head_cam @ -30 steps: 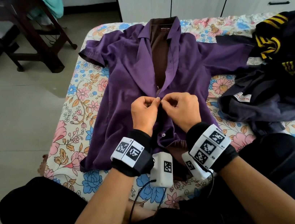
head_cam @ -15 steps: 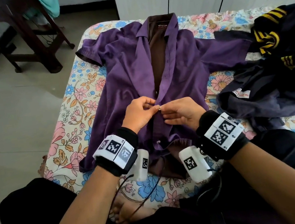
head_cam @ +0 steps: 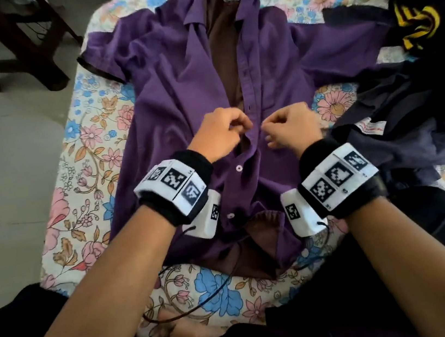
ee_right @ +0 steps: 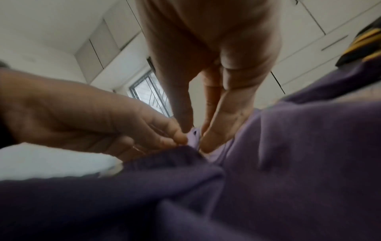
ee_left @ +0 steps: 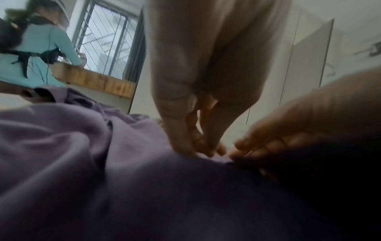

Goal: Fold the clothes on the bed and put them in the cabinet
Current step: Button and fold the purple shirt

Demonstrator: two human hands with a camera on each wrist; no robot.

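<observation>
1. Nearest the person, both forearms reach forward over the near edge of the bed [head_cam: 60,219]. The hem of the purple shirt [head_cam: 176,94] lies just ahead of the knees. Two white buttons below the hands look done up.

2. The left hand [head_cam: 218,134] and right hand [head_cam: 291,127] sit close together at mid-chest of the shirt, either side of its front opening. Each is curled, pinching a front edge; they are not touching in the head view.

3. The relation that matters: the shirt lies flat with its long axis running straight away from the person, collar far, hem near. The opening runs along that axis between the two hands, so each hand is equally near its own edge. I judge the step in hand is fastening the next button up. The remaining open stretch lies beyond the hands, toward the collar.

4. The right wrist view shows what the head view hides: a small fold of paler cloth held between thumb and fingertips [ee_right: 214,140], with the left hand's fingertips meeting it. The button itself cannot be made out. The left wrist view is blurred but shows both hands' fingertips pressed into the cloth.

5. To the right, a heap of dark clothes [head_cam: 409,119] with yellow stripes lies unfolded, touching the shirt's sleeve.

6. Farthest, the white cabinet [ee_right: 309,40] shows only in the wrist views.
</observation>
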